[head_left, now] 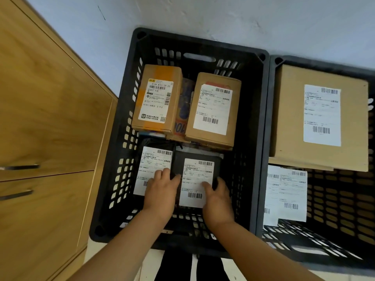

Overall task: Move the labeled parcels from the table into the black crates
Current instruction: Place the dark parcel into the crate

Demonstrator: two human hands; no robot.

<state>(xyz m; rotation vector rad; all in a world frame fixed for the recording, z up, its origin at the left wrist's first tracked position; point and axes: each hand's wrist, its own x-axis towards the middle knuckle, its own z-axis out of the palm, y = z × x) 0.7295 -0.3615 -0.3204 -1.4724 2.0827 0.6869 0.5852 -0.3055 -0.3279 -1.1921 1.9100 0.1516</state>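
While both hands reached into the left black crate [256, 138], the left hand [160, 191] and right hand [218, 201] each held a grip on opposite edges of the black labeled parcel [195, 179], fingers curled round it, near the crate's front beside another labeled parcel [152, 169].

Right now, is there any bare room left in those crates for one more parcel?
Left crate is crowded; both hands are on a black parcel. Right crate has bare floor right of the white parcel, below the big box.
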